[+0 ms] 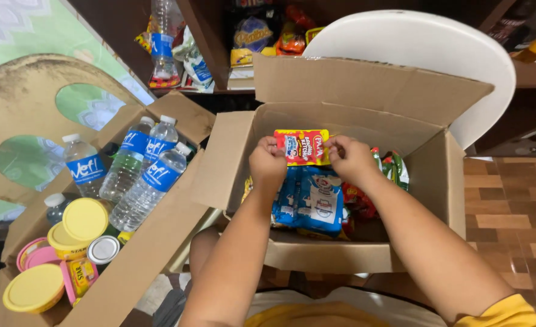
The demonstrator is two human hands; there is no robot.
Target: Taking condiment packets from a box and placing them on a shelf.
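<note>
Both hands, left (268,162) and right (349,156), pinch red-and-yellow sachet (302,146) by its top corners over open carton (428,175); likely light, soft, pliable; edge seams grip best.

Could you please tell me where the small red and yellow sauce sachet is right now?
The small red and yellow sauce sachet is held between both hands, left hand and right hand, over the open brown cardboard box, above blue packets.

Top of the open cardboard box (428,181) is wide open, so both hands get in from above, though the raised back flap (365,85) and white chair back (437,42) wall off the far side. Inside, blue packets (316,203) crowd the floor. The left box (153,248) is jammed with water bottles (144,181) and yellow-lidded tubs (83,221).
</note>
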